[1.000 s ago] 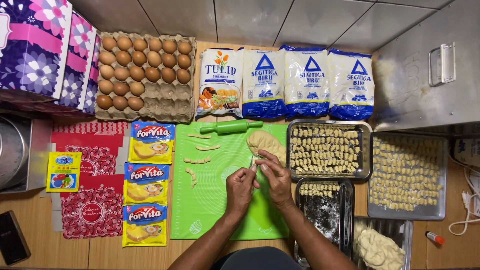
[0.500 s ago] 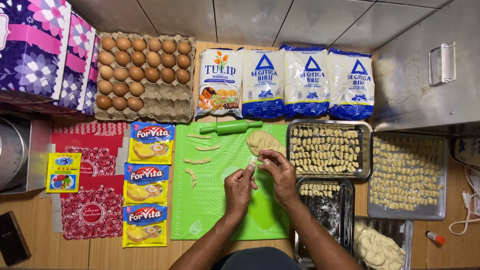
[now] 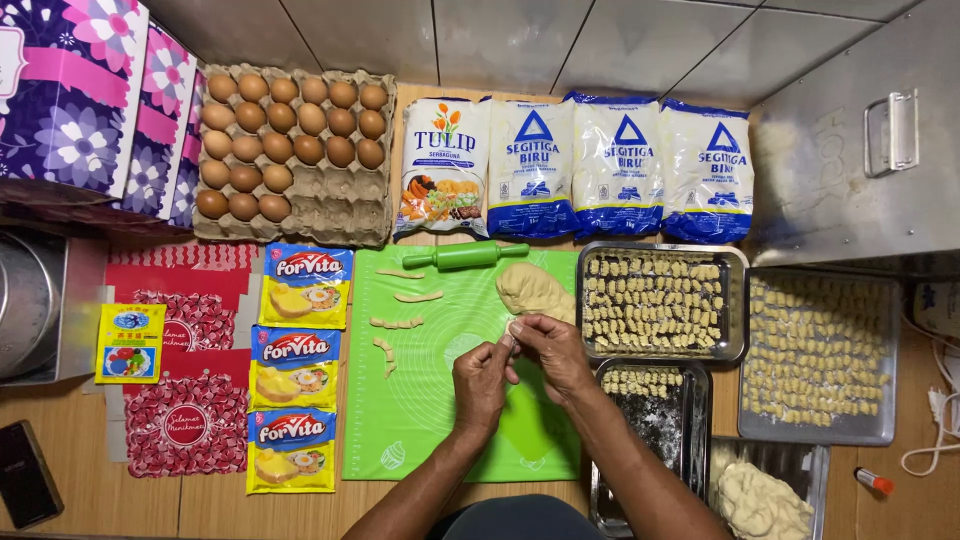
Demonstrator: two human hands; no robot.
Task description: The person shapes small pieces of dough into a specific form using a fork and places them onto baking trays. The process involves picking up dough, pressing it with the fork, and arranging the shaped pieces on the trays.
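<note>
Four floury-looking bags lie side by side at the far edge of your table, one white with an orange picture, three white with blue bands. Left of them sits a grey egg tray, partly filled with brown eggs, and beyond that stand purple flowered boxes. Three yellow and blue sachets run in a column along the left edge of your green mat, with a small yellow packet further left on red patterned wrappers. Your left hand and right hand meet over the mat, fingers curled in, fingertips pinching a small piece of dough between them. It sits just below the big dough lump, which lies beside a green rolling pin. Metal trays of shaped pieces line your right.
</note>
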